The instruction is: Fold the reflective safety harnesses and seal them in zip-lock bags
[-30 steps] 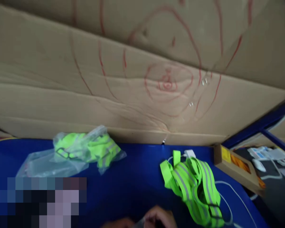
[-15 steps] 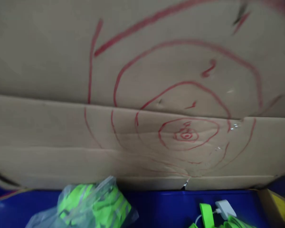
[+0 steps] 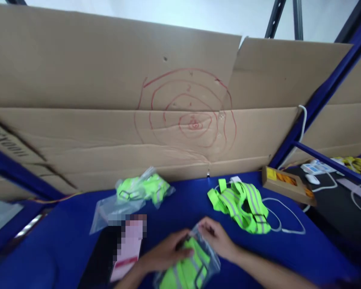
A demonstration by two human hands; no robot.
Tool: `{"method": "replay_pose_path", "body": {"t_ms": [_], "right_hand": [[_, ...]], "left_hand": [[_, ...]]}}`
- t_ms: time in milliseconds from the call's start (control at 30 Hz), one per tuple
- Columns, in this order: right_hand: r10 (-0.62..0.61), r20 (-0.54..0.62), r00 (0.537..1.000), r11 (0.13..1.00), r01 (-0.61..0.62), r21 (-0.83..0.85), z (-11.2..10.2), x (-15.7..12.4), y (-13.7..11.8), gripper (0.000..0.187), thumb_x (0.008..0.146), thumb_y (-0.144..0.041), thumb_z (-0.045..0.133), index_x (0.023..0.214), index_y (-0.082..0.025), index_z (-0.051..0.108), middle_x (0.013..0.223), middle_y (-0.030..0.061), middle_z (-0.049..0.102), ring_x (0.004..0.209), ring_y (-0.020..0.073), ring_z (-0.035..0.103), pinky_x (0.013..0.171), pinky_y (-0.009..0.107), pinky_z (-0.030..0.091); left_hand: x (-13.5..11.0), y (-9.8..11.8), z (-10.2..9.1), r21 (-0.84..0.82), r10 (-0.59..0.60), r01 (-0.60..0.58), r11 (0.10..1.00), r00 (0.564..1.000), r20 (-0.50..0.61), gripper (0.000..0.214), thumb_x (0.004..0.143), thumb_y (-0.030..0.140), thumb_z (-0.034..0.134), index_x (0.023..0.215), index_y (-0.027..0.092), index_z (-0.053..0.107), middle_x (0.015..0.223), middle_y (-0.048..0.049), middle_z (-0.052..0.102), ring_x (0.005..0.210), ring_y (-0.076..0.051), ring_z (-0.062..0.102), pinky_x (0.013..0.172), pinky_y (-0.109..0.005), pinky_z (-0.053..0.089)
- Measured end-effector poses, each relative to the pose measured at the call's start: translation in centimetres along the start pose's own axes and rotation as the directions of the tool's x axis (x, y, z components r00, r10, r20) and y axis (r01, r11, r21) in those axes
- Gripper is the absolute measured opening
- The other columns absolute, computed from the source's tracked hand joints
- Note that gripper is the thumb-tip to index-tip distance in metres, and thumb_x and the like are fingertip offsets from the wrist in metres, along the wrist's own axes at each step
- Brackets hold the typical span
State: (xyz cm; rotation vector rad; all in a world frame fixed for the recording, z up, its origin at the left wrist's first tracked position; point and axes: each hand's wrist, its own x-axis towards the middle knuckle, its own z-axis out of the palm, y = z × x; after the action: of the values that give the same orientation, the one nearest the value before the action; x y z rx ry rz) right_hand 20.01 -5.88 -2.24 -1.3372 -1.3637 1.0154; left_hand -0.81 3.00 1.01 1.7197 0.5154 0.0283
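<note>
A clear plastic bag (image 3: pixel 212 261) with a folded neon-green reflective vest (image 3: pixel 183 271) in it is at the front edge of the view. My left hand (image 3: pixel 171 255) grips the bag and vest from the left, its thumb lying across the green fabric. At the bag's upper edge, the closed fingers of my right hand (image 3: pixel 215 237) pinch the plastic. The vest has grey stripes and a black buckle. Further back on the right lies a loose reflective vest (image 3: pixel 240 204), unbagged. Another bagged vest (image 3: pixel 142 188) rests at the back left.
The blue tabletop (image 3: pixel 180 212) meets a cardboard wall (image 3: pixel 93 128) with red target rings. A pink-and-white item (image 3: pixel 129 249), partly pixelated, lies left of my hands. White cable (image 3: pixel 289 230) curls at right, near an open cardboard box (image 3: pixel 284 184). Blue frame bars (image 3: pixel 327 92) slant up on the right.
The view has pulled back from the cardboard and tilted down. Both my hands and the bag they hold have come into sight, along with more of the tabletop.
</note>
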Motion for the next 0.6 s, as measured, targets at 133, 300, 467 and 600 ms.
{"method": "replay_pose_path", "body": {"t_ms": [133, 300, 467, 600], "right_hand": [[0.01, 0.013, 1.0, 0.999, -0.011, 0.054, -0.2, 0.2, 1.4, 0.05, 0.093, -0.068, 0.058, 0.094, -0.018, 0.063, 0.067, -0.0044, 0.052, 0.063, 0.0114, 0.047, 0.059, 0.025, 0.037], [-0.001, 0.025, 1.0, 0.999, 0.0, 0.047, -0.5, 0.0, 1.9, 0.042, 0.097, -0.061, 0.055, 0.096, -0.02, 0.064, 0.067, -0.0049, 0.049, 0.06, 0.0111, 0.044, 0.058, 0.025, 0.033], [-0.012, 0.058, 0.998, 0.999, 0.01, 0.039, -0.9, -0.3, 2.2, 0.033, 0.1, -0.051, 0.054, 0.095, -0.021, 0.064, 0.072, -0.0029, 0.054, 0.063, 0.0123, 0.048, 0.059, 0.025, 0.034], [-0.021, 0.097, 0.995, 0.999, 0.017, 0.049, -1.6, -0.6, 2.3, 0.031, 0.103, -0.047, 0.052, 0.092, -0.021, 0.064, 0.075, -0.0011, 0.06, 0.064, 0.0128, 0.053, 0.061, 0.025, 0.038]], "left_hand": [[-0.5, -0.1, 0.7, 0.179, 0.015, -0.011, 0.984, 1.0, -0.018, 0.063, 0.095, 0.07, 0.052, 0.129, 0.017, 0.059, 0.111, -0.0056, 0.066, 0.095, -0.021, 0.06, 0.085, -0.03, 0.047], [0.0, 0.9, 1.4, 0.226, 0.011, 0.018, 0.974, 0.992, -0.127, 0.058, 0.1, 0.067, 0.043, 0.123, 0.017, 0.063, 0.084, -0.0004, 0.062, 0.073, -0.016, 0.055, 0.069, -0.026, 0.041], [0.7, 2.5, 4.2, 0.252, -0.029, 0.138, 0.958, 0.919, -0.393, 0.042, 0.107, 0.049, 0.037, 0.125, 0.021, 0.062, 0.095, -0.0031, 0.069, 0.084, -0.019, 0.065, 0.078, -0.03, 0.043], [1.3, 3.1, 5.4, 0.26, -0.082, 0.223, 0.94, 0.884, -0.46, 0.04, 0.107, 0.045, 0.036, 0.116, 0.02, 0.066, 0.091, -0.0047, 0.072, 0.081, -0.022, 0.069, 0.073, -0.032, 0.046]]}}
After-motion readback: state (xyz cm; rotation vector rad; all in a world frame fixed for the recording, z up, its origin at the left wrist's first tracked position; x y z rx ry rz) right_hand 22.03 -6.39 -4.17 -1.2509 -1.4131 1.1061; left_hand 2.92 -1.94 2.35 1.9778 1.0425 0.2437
